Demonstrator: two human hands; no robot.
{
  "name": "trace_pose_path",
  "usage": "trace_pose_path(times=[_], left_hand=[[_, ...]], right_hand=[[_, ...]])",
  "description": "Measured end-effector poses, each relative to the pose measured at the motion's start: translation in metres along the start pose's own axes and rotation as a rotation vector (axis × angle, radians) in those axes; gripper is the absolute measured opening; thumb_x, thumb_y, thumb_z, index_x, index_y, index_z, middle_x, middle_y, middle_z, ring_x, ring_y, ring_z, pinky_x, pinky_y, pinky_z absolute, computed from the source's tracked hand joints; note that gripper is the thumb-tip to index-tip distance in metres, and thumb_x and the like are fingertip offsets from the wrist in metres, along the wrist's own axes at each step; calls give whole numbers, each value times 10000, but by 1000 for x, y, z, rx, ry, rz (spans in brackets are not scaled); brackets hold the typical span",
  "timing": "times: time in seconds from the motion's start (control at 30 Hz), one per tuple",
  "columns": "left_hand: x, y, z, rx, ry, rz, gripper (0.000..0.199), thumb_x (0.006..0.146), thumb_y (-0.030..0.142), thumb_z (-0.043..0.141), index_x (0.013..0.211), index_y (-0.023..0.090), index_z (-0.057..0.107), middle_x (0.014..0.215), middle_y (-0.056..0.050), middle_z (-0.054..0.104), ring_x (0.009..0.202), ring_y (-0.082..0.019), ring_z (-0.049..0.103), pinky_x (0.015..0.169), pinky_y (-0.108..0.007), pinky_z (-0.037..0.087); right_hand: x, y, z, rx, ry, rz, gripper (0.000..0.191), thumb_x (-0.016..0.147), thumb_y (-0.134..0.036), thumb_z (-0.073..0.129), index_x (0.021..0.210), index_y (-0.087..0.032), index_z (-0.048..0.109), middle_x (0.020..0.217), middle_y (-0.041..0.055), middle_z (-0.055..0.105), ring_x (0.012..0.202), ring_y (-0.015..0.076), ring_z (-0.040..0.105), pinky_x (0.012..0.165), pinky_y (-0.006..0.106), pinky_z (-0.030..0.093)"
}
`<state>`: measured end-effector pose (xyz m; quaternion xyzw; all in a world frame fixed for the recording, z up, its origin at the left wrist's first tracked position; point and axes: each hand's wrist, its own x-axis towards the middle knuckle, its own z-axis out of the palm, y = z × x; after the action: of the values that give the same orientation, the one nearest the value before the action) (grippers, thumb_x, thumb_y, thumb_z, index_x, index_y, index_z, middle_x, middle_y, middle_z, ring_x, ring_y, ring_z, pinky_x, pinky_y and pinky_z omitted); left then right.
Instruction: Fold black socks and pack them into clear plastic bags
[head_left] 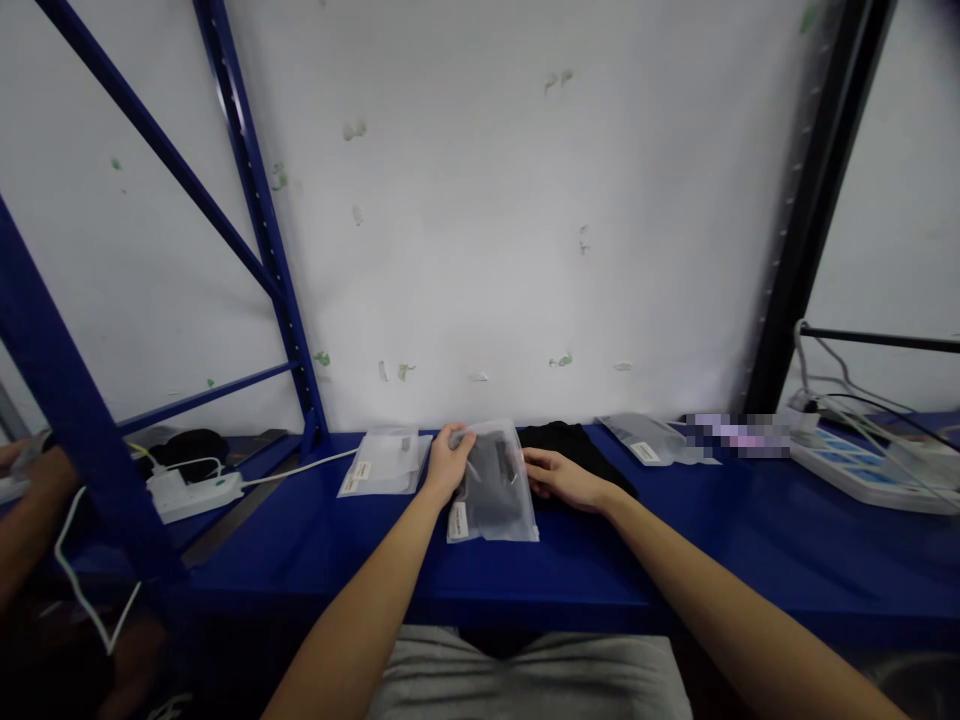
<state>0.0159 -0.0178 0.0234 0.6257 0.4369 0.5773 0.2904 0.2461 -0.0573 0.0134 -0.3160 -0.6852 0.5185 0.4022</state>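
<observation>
A translucent zip bag [491,490] with a small white label lies on the blue table in front of me; something dark shows through its upper part. My left hand [450,465] is closed on the bag's upper left edge, thumb on top. On the opposite side, my right hand [566,480] has its fingers bent and closed at the bag's right edge; its fingertips are partly hidden. Beneath and behind the right hand spreads a folded black cloth [581,450]. More translucent bags [386,460] lie in a pile to the left of my left hand.
Farther right lie another labelled bag [637,440] and a white tray-like item [862,470] with cables. A power strip [199,497] with plugs sits left, near a blue rack post [82,400]. Another person's arm [37,510] shows at the far left. A white wall [487,220] stands behind the table.
</observation>
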Motion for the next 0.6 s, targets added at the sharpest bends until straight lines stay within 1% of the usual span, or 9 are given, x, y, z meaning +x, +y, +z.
trace_pose_path(times=[0.07,0.13,0.23,0.33,0.4,0.47,0.5,0.57,0.6], left_hand=[[-1,2,-1,-14,-3,9,265,961,324,616,1164,153,611,1147,-78,634,966,-210,645,833,-406,556],[-1,4,-1,-30,3,17,266,961,327,615,1162,153,611,1143,-77,634,965,-210,645,835,-408,553],[-4,10,-1,-56,6,31,266,947,329,632,1143,150,617,1110,-71,648,966,-213,645,858,-419,539],[-8,15,0,-94,-29,39,304,892,354,688,1136,178,638,1093,-66,676,1015,-227,641,922,-383,507],[-11,19,0,-132,-85,36,402,856,377,720,1209,207,628,1192,-73,662,1113,-244,613,981,-348,472],[-15,20,1,-178,-165,19,577,834,391,744,1354,240,546,1348,-84,589,1230,-258,553,1036,-341,433],[-16,21,1,-204,-209,6,685,824,391,758,1430,260,468,1418,-89,535,1279,-261,518,1057,-345,416],[-18,20,2,-256,-289,-26,900,808,381,780,1539,305,260,1496,-97,453,1328,-257,478,1079,-364,399],[-18,19,2,-282,-324,-42,991,809,372,782,1564,323,142,1501,-104,446,1326,-252,484,1080,-379,400]], right_hand=[[1,2,-1,-15,7,3,470,807,-598,670,1054,-198,667,688,-36,539,560,89,433,536,240,363],[1,1,-1,-40,2,9,442,821,-602,655,957,-182,679,681,-32,548,568,92,443,550,243,373],[-2,-5,1,-81,-47,16,431,811,-592,671,840,-163,701,729,-4,608,601,111,489,576,258,409],[-6,-12,6,-95,-106,17,400,779,-551,721,891,-168,733,868,34,695,741,173,602,709,303,492],[-7,-15,9,-88,-124,17,409,740,-506,768,982,-178,737,963,50,728,879,232,650,831,354,514],[-7,-15,12,-74,-110,12,447,689,-475,808,1013,-175,737,1002,60,743,944,273,662,893,400,516],[-7,-14,13,-64,-91,6,452,674,-472,815,1001,-168,740,992,63,748,940,283,667,898,417,519],[-5,-10,12,-35,-32,-13,452,675,-480,808,986,-158,740,957,66,755,908,286,676,888,432,526],[-3,-8,10,-15,3,-25,457,691,-488,795,1003,-160,734,949,65,756,896,283,680,881,434,529]])
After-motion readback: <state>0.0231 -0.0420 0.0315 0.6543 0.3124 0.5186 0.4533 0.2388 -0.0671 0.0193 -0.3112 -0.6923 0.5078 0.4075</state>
